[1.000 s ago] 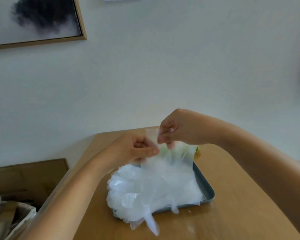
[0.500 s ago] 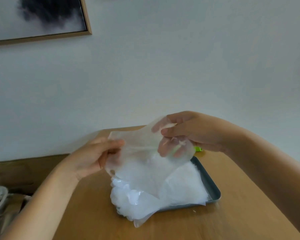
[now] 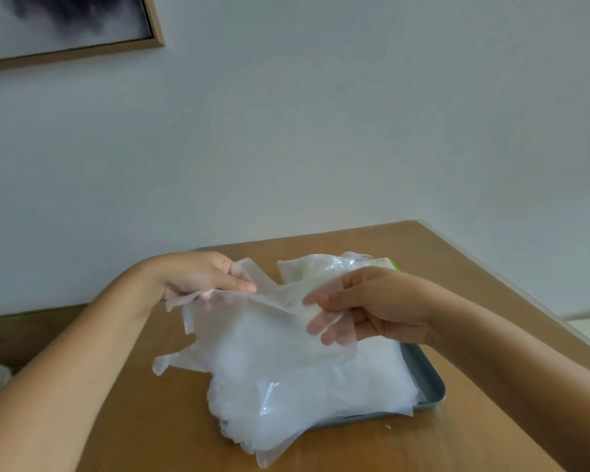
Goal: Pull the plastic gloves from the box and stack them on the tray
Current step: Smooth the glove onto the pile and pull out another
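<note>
A clear plastic glove [image 3: 252, 328] hangs spread between both hands, just above the pile. My left hand [image 3: 201, 277] pinches its left edge between thumb and fingers. My right hand [image 3: 365, 304] grips its right edge, with fingers showing through the film. Below lies a thick stack of plastic gloves [image 3: 307, 390] on a grey tray [image 3: 430, 379], and the stack spills over the tray's front left rim. Behind my right hand a green corner of the glove box [image 3: 389, 264] peeks out, mostly hidden by more film.
The tray sits on a wooden table [image 3: 150, 420] whose far edge meets a pale wall. A framed picture [image 3: 65, 25] hangs at the upper left. A lower wooden surface [image 3: 21, 332] lies to the left.
Both hands have come down toward the tray with the glove stretched wider between them. The view has shifted, so the table's far right edge and the box corner now show.
</note>
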Motion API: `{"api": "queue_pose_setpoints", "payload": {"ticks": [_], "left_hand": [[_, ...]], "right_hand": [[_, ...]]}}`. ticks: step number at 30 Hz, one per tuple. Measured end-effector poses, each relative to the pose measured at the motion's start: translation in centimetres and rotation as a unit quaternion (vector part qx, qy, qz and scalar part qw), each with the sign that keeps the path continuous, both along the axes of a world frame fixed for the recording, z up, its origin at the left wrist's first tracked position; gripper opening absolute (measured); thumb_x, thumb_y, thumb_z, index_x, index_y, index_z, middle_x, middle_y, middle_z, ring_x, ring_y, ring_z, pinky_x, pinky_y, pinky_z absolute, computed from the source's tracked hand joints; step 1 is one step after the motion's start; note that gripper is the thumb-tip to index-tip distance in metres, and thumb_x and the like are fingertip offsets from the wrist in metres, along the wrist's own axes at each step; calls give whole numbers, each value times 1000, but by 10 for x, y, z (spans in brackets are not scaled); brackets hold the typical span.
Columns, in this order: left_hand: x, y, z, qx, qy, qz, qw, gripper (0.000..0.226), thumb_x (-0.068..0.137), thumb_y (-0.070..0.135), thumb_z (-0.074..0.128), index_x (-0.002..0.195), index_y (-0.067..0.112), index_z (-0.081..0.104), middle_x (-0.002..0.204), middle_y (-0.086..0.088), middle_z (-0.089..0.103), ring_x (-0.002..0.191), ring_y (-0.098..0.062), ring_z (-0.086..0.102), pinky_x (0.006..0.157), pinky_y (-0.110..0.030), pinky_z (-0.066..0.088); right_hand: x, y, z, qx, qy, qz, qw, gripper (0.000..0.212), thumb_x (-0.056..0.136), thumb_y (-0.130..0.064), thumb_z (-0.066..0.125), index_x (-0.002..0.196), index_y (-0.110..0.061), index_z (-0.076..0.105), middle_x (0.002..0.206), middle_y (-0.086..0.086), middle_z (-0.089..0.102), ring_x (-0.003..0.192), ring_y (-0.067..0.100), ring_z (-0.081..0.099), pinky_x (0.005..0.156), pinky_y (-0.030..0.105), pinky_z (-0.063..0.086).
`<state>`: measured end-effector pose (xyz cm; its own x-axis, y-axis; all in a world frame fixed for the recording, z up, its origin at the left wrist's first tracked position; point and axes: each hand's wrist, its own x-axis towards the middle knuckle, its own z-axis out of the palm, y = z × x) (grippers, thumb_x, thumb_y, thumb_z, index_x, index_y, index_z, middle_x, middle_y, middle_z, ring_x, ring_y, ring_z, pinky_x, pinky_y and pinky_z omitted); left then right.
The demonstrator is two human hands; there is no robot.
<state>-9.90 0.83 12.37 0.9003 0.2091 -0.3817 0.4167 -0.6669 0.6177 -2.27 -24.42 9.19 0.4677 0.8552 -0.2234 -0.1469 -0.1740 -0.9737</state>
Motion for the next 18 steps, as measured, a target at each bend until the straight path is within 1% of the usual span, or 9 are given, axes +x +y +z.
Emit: {"api": "queue_pose_setpoints", "payload": {"ticks": [2, 5, 7, 9, 11, 13, 15, 16, 18], "left_hand": [[17, -4, -13, 15, 14, -11, 1000, 15, 90, 28, 64, 96, 15, 70, 85, -2, 66, 72, -12, 55, 53, -18, 44], [38, -10, -32, 2, 46, -17, 999, 14, 91, 30, 64, 91, 17, 70, 74, 2, 65, 72, -19, 51, 51, -21, 42], [48, -18, -43, -11, 46, -14, 999, 21, 91, 35, 62, 91, 15, 68, 71, 4, 67, 63, -17, 52, 54, -21, 41], [56, -28, -52, -33, 42, -12, 998, 36, 91, 45, 56, 94, 11, 66, 73, 4, 72, 56, -13, 59, 56, -22, 44], [59, -35, -61, -68, 65, -13, 995, 54, 84, 58, 52, 104, 10, 64, 84, 0, 75, 73, -14, 70, 63, -22, 48], [57, -33, -69, -116, 103, -29, 987, 76, 65, 68, 63, 114, 9, 62, 92, -3, 75, 92, -16, 71, 63, -19, 49], [53, -27, -74, -157, 134, -43, 978, 95, 47, 65, 81, 117, 4, 64, 98, -5, 74, 91, -15, 71, 66, -19, 53], [51, -23, -76, -173, 150, -46, 972, 94, 44, 60, 86, 115, 3, 66, 100, -6, 73, 87, -13, 70, 66, -19, 54], [45, -17, -79, -198, 169, -49, 964, 74, 51, 51, 89, 107, 5, 70, 101, -8, 73, 88, -16, 70, 70, -22, 56]], "right_hand": [[11, -3, -12, -16, 10, -18, 1000, 20, 97, -1, 47, 108, 3, 63, 80, 15, 72, 58, 17, 69, 52, 22, 54], [27, -11, -30, -47, 21, -47, 998, 18, 96, -1, 48, 102, 1, 64, 78, 17, 71, 55, 17, 68, 52, 23, 56], [35, -15, -42, -76, 9, -68, 995, 15, 96, -1, 49, 102, 2, 63, 78, 19, 71, 53, 17, 67, 49, 23, 56], [40, -17, -55, -121, -35, -90, 988, 15, 96, -1, 51, 101, 0, 64, 80, 20, 72, 56, 19, 67, 47, 22, 53], [44, -17, -66, -163, -93, -112, 976, 17, 95, -1, 51, 97, -2, 68, 74, 14, 72, 59, 21, 68, 53, 23, 56], [46, -16, -74, -185, -143, -126, 964, 19, 94, -1, 50, 91, -3, 69, 63, 7, 68, 55, 19, 67, 56, 24, 57], [47, -16, -77, -193, -176, -130, 957, 22, 94, -1, 48, 89, -4, 68, 62, 6, 68, 48, 15, 64, 51, 21, 53], [47, -15, -78, -196, -185, -130, 954, 22, 94, -1, 47, 90, -4, 68, 64, 7, 68, 46, 14, 63, 49, 19, 51], [45, -15, -78, -202, -195, -129, 951, 21, 95, -3, 46, 94, -2, 68, 68, 9, 69, 45, 13, 64, 48, 18, 50]]}}
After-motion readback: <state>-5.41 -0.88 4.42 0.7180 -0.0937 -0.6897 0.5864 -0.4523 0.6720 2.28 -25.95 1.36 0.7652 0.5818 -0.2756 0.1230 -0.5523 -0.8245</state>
